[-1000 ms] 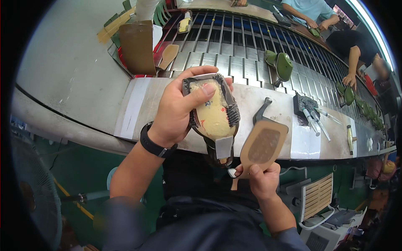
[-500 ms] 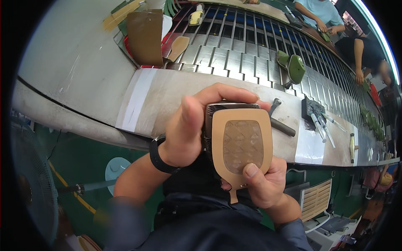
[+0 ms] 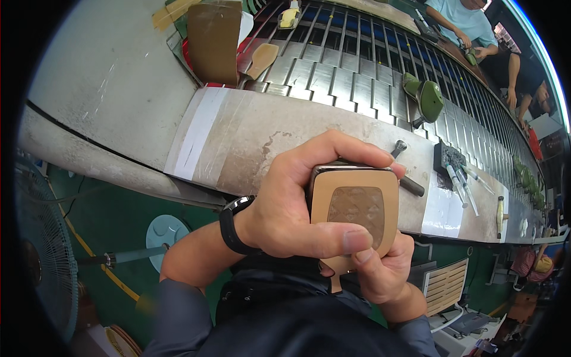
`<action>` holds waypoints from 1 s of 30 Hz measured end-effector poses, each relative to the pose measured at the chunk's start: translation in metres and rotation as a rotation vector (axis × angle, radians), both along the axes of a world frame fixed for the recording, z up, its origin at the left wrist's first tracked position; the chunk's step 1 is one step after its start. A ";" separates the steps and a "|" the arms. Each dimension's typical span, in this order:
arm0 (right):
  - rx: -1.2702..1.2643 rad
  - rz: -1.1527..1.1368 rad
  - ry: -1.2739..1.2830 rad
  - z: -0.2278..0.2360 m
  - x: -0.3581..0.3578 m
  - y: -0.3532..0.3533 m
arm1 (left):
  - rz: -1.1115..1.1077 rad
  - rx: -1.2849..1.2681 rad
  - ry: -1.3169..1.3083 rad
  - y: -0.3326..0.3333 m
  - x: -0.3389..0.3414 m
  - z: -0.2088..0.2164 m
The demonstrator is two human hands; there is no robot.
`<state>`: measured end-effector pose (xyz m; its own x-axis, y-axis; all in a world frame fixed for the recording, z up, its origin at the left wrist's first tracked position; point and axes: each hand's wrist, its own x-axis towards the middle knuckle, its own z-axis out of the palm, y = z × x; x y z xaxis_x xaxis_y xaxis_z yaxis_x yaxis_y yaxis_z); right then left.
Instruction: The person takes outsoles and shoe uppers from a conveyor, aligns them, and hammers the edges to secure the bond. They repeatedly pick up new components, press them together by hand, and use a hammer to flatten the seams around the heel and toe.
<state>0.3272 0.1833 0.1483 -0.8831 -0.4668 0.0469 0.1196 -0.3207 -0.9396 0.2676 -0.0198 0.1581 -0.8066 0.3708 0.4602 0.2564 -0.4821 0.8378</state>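
Since the earlier frame, the left hand point(image 3: 291, 205) has laid its raised thumb down across the tan sole point(image 3: 357, 205), which covers most of the dark shoe point(image 3: 310, 195) beneath. Both are held up before the torso, by the near edge of the desk point(image 3: 256, 140). The left hand's fingers curl wide over the far end, clamping with the thumb; the right hand point(image 3: 383, 273) has its fingers bent tightly at the narrow end, their undersides hidden. The sole looks light, bendable and hardly fragile or slippery; gripping its broad rim and narrow end together seems surest.
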 end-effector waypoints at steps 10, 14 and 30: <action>0.014 -0.022 -0.010 0.002 0.002 -0.006 | 0.013 -0.018 0.015 -0.004 0.003 0.000; 0.013 -0.017 -0.004 0.001 0.002 -0.007 | 0.016 -0.010 0.004 -0.004 0.003 -0.001; 0.179 -0.041 0.102 0.003 0.007 -0.013 | -0.030 -0.162 -0.180 -0.027 0.019 0.031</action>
